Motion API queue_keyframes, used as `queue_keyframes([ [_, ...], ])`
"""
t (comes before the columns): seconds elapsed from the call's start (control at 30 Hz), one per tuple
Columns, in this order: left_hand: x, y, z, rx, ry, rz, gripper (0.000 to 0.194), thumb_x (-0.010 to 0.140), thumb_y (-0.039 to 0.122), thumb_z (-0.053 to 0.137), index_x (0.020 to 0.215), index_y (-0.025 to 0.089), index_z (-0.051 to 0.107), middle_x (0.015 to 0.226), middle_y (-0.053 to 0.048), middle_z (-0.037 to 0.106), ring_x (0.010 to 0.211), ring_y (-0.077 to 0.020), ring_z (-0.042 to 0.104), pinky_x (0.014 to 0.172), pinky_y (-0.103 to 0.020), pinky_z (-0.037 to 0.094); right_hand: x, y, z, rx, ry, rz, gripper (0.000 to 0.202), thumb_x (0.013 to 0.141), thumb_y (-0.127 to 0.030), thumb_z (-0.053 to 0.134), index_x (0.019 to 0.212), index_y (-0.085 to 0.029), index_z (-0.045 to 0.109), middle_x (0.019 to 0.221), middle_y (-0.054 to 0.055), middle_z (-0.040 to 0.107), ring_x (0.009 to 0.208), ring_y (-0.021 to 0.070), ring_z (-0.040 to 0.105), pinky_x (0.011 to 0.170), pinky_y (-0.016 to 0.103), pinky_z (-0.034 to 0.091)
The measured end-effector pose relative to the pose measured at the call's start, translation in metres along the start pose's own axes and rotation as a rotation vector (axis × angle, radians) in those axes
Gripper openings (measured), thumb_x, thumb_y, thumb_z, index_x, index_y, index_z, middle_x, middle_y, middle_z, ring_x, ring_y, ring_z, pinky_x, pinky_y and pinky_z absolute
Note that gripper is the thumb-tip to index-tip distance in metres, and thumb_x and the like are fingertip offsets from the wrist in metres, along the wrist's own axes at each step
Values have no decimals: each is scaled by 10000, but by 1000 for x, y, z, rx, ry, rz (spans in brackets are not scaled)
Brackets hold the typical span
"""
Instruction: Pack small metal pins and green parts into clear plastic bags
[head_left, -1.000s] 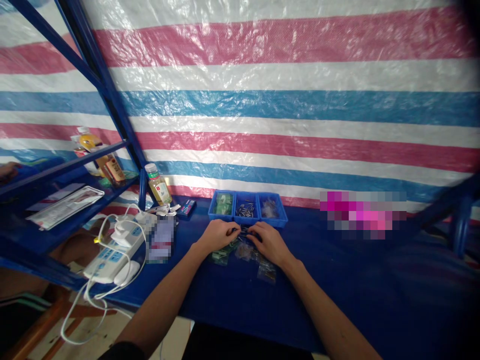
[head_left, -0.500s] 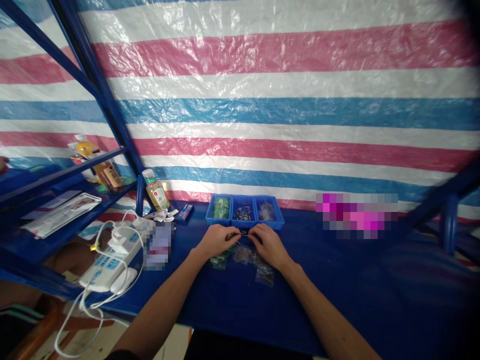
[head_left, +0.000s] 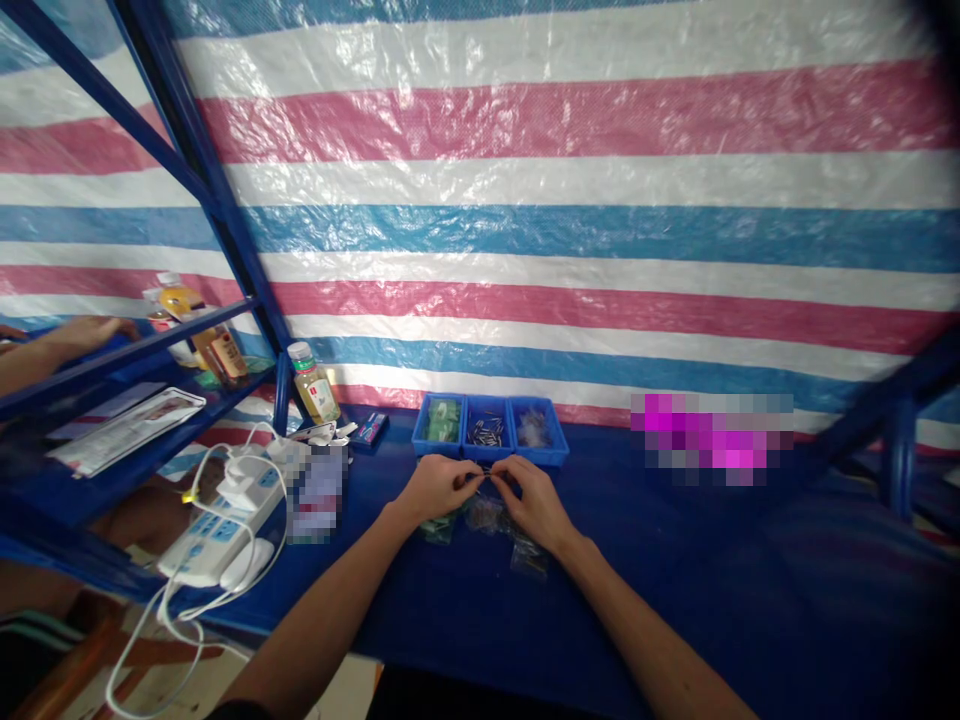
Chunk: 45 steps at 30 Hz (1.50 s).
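My left hand and my right hand meet fingertip to fingertip over the blue table. Both are closed in a pinch around something thin and small that I cannot make out. Just behind them stand three joined blue bins: the left bin holds green packets, the middle bin small metal pieces, the right bin clear plastic pieces. Beneath my left hand lie green packets. Small clear bags rest under and beside my right hand, partly hidden by it.
A white power strip with looped cables lies at the left, beside a bottle and a small blue box. Blue shelving holds bottles and papers. Another person's hand shows at far left. Striped sheeting hangs behind.
My hands have drawn closer together, and their fingertips now nearly touch. The other person's hand and forearm have come further into view at the far left. The view has shifted slightly.
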<state>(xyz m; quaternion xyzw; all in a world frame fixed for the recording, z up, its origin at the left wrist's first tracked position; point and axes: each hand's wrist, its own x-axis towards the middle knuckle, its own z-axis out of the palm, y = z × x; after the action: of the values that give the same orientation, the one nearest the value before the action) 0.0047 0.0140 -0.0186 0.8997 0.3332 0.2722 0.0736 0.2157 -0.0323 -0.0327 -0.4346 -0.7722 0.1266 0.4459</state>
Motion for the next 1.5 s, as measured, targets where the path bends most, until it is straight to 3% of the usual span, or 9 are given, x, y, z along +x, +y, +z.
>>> queue_keyframes([
  [0.57, 0, 6, 0, -38, -1, -6, 179, 940, 279, 605, 1023, 212, 749, 594, 30, 629, 515, -96, 563, 577, -207, 386, 0, -3, 1, 59, -22, 33, 112, 959, -171, 551, 914, -228, 637, 853, 29, 633, 786, 200, 612, 729, 307, 479],
  [1.03, 0, 6, -4, -29, -5, -11, 176, 952, 293, 599, 990, 208, 749, 593, 31, 626, 524, -95, 565, 590, -216, 377, 0, 0, 3, 16, -53, 19, 157, 1008, -219, 510, 944, -231, 653, 924, 48, 686, 876, 219, 649, 827, 342, 506],
  [1.23, 1, 6, -3, -25, -1, -8, 197, 967, 305, 581, 990, 202, 747, 581, 28, 614, 509, -96, 545, 582, -215, 373, -1, 3, 6, -5, -36, 14, 164, 1001, -222, 503, 1089, -238, 641, 1036, 72, 710, 956, 238, 662, 873, 372, 515],
  [1.5, 0, 6, -2, -40, -5, -21, 205, 964, 317, 583, 1031, 207, 743, 596, 27, 626, 530, -100, 567, 588, -207, 391, 1, -4, 1, -50, -28, 7, 118, 977, -198, 516, 968, -235, 628, 888, 45, 664, 803, 210, 619, 756, 322, 488],
])
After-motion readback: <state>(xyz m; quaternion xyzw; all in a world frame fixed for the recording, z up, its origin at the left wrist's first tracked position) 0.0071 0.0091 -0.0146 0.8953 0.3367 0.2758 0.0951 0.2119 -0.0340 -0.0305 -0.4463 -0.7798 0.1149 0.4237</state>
